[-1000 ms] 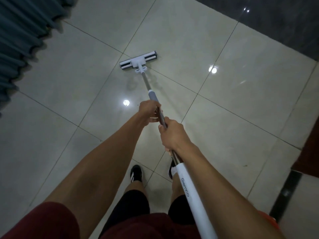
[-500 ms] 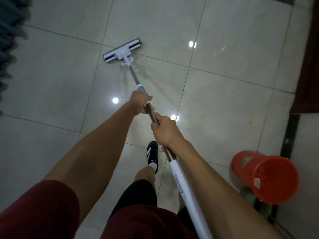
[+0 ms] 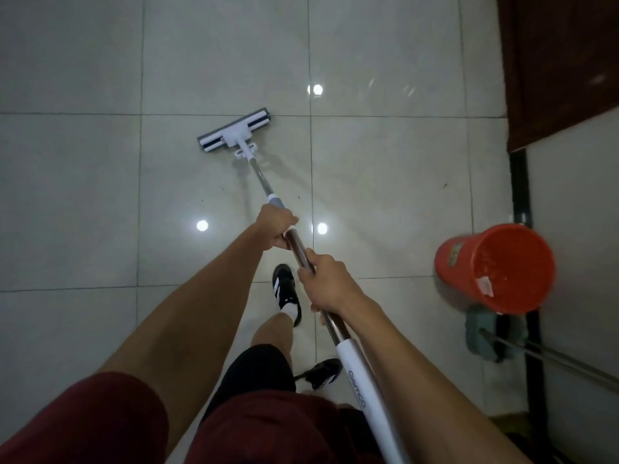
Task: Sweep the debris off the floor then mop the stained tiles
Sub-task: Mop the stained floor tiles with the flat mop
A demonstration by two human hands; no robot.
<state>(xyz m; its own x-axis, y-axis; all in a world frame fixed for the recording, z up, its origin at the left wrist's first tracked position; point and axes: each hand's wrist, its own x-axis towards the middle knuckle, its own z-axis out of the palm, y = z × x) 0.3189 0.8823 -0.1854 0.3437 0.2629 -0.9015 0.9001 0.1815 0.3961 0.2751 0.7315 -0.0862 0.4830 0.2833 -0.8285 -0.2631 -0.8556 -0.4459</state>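
The right hand (image 3: 330,284) grips the mop handle (image 3: 303,252) close to the body, fingers wrapped round it. Just ahead, the left hand (image 3: 276,229) holds it too. The person has stepped forward, and a red bucket (image 3: 495,267) now shows on the right. Farther out, the flat mop head (image 3: 234,130) sits on the tiles (image 3: 83,195). Small dark specks, maybe stains, lie near it, so mopping seems under way.

Mop (image 3: 234,130): white flat head with dark strips, flat on pale glossy tiles (image 3: 77,202), angled across grout line; metal shaft slants back, white grip sleeve.
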